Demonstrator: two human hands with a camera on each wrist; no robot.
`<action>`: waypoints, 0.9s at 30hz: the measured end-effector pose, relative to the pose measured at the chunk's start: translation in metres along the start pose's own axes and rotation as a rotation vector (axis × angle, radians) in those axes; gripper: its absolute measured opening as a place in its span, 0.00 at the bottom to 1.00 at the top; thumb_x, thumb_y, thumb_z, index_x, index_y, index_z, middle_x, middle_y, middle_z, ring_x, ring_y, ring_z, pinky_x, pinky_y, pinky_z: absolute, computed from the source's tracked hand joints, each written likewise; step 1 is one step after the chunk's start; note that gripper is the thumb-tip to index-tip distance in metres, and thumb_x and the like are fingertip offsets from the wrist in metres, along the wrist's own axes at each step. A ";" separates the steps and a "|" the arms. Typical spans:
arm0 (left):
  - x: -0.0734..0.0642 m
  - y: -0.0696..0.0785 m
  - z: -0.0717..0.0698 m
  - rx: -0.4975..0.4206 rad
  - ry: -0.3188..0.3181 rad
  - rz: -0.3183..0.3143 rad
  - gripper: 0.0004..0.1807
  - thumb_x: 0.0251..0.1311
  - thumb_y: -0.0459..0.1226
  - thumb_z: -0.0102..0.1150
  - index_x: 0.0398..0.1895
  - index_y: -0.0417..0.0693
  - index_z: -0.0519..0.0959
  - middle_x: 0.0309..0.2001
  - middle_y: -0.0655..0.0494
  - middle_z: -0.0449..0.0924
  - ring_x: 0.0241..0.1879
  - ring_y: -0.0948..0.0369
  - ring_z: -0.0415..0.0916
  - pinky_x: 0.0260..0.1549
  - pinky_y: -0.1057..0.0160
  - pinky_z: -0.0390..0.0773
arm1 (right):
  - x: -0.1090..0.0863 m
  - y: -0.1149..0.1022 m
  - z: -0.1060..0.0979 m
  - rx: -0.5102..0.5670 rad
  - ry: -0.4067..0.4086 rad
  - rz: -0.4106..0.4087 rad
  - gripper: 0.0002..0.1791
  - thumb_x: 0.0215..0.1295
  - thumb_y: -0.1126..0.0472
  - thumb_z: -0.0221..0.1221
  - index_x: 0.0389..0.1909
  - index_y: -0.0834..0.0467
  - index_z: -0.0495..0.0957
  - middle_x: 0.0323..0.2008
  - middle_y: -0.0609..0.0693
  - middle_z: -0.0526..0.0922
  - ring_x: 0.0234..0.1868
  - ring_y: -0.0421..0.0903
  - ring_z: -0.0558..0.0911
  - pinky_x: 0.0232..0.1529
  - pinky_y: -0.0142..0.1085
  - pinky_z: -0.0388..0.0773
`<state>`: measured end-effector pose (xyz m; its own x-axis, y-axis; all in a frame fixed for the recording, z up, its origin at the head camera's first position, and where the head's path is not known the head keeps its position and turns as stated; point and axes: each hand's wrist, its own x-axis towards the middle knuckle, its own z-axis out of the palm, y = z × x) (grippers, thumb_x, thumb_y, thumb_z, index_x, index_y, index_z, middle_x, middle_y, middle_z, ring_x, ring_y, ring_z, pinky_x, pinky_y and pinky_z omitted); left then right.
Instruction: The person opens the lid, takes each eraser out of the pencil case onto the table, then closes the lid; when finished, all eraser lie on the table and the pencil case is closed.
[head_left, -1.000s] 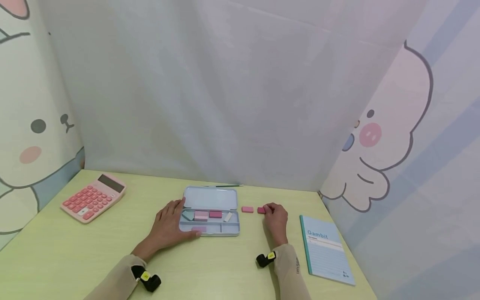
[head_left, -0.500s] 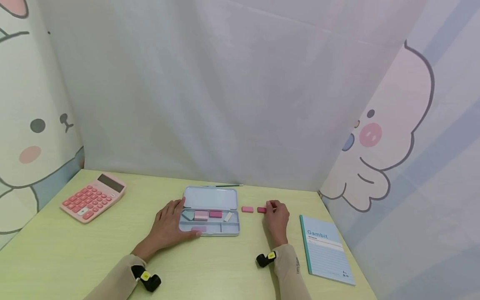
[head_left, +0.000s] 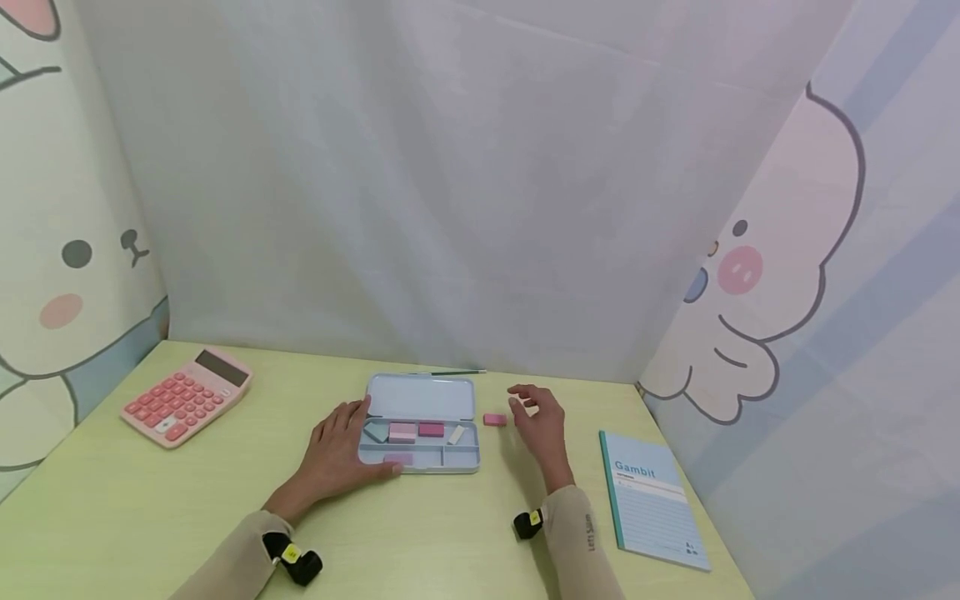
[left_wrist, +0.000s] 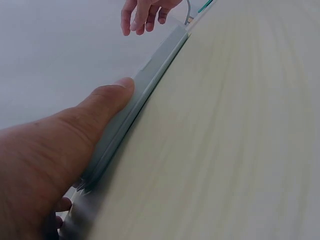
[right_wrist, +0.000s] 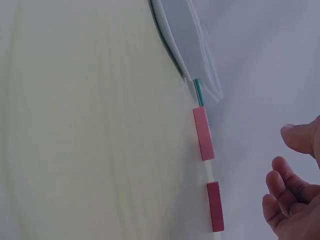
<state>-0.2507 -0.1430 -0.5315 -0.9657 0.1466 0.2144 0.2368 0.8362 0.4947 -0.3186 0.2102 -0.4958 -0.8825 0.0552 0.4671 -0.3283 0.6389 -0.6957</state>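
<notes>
A light-blue compartment case (head_left: 420, 454) lies with its lid (head_left: 420, 396) raised back. Inside are a pale pink block (head_left: 402, 432), a dark pink block (head_left: 431, 429), a white piece (head_left: 456, 434), a grey-green piece (head_left: 377, 431) and a lilac piece (head_left: 399, 458). My left hand (head_left: 341, 450) rests against the case's left end, its thumb (left_wrist: 107, 100) laid along the front edge. Above the table, right of the case, my right hand (head_left: 542, 425) holds nothing. Near it are an eraser-like pink block (head_left: 494, 420) and a darker one (right_wrist: 215, 206), which the head view hides.
A pink calculator (head_left: 187, 396) lies at the left of the table. On the right is a blue notebook (head_left: 656, 500) marked Gambit. A thin dark green stick (head_left: 450, 372) lies behind the lid. Curtains stand around the table's back and sides.
My right hand has let go of the dark pink block and lifted up and slightly left, its fingers spreading apart. The left hand and the case look unchanged.
</notes>
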 end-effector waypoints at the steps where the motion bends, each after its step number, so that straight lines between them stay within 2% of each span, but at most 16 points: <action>1: 0.000 0.000 0.000 0.000 -0.001 0.000 0.71 0.50 0.73 0.71 0.86 0.37 0.54 0.80 0.32 0.61 0.80 0.32 0.56 0.74 0.24 0.60 | -0.001 -0.004 0.001 0.001 -0.034 -0.001 0.09 0.70 0.64 0.68 0.47 0.52 0.90 0.47 0.57 0.88 0.47 0.55 0.85 0.41 0.37 0.80; 4: -0.001 0.000 0.000 0.001 -0.001 -0.003 0.71 0.50 0.73 0.71 0.85 0.37 0.54 0.80 0.32 0.61 0.80 0.32 0.56 0.74 0.24 0.59 | -0.004 -0.016 0.008 -0.012 -0.142 -0.009 0.10 0.67 0.65 0.69 0.45 0.50 0.91 0.50 0.57 0.87 0.53 0.58 0.82 0.50 0.47 0.81; 8: -0.001 0.000 0.000 -0.007 -0.002 -0.002 0.71 0.51 0.73 0.70 0.86 0.38 0.54 0.80 0.33 0.60 0.80 0.32 0.55 0.74 0.24 0.59 | -0.009 -0.027 0.019 -0.023 -0.256 -0.002 0.11 0.66 0.67 0.69 0.44 0.49 0.92 0.54 0.59 0.84 0.62 0.61 0.77 0.61 0.60 0.74; 11: -0.001 0.001 0.000 -0.012 -0.001 -0.002 0.71 0.51 0.73 0.70 0.86 0.38 0.54 0.80 0.33 0.60 0.80 0.32 0.55 0.74 0.24 0.59 | -0.012 -0.032 0.025 -0.038 -0.314 0.002 0.12 0.67 0.68 0.68 0.43 0.49 0.92 0.55 0.59 0.82 0.64 0.60 0.74 0.61 0.58 0.73; 15: -0.001 0.002 0.000 -0.010 0.000 -0.005 0.71 0.50 0.74 0.70 0.86 0.38 0.54 0.80 0.33 0.61 0.80 0.32 0.56 0.74 0.24 0.59 | -0.016 -0.036 0.031 -0.074 -0.378 0.025 0.13 0.68 0.68 0.68 0.45 0.47 0.91 0.56 0.58 0.79 0.60 0.56 0.72 0.57 0.50 0.74; 18: -0.001 0.002 0.000 -0.012 -0.003 -0.009 0.71 0.50 0.74 0.70 0.86 0.38 0.54 0.80 0.33 0.61 0.80 0.32 0.56 0.74 0.24 0.59 | -0.019 -0.039 0.035 -0.089 -0.411 0.043 0.14 0.69 0.68 0.67 0.46 0.46 0.91 0.57 0.58 0.78 0.58 0.54 0.72 0.57 0.50 0.74; 23: -0.001 0.002 0.000 -0.015 -0.006 -0.012 0.71 0.50 0.73 0.71 0.86 0.38 0.54 0.81 0.33 0.60 0.81 0.32 0.55 0.75 0.24 0.58 | -0.023 -0.042 0.040 -0.119 -0.425 0.031 0.16 0.68 0.70 0.66 0.46 0.46 0.92 0.55 0.57 0.78 0.60 0.56 0.71 0.60 0.52 0.73; 27: -0.001 0.001 0.000 -0.016 -0.007 -0.013 0.71 0.50 0.73 0.71 0.86 0.38 0.54 0.81 0.33 0.59 0.81 0.32 0.54 0.75 0.24 0.58 | -0.024 -0.045 0.042 -0.157 -0.426 0.018 0.15 0.67 0.70 0.67 0.45 0.48 0.93 0.50 0.57 0.77 0.57 0.55 0.70 0.56 0.49 0.71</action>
<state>-0.2494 -0.1419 -0.5310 -0.9693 0.1397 0.2024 0.2262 0.8293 0.5110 -0.2965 0.1479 -0.4989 -0.9583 -0.2325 0.1662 -0.2855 0.7510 -0.5954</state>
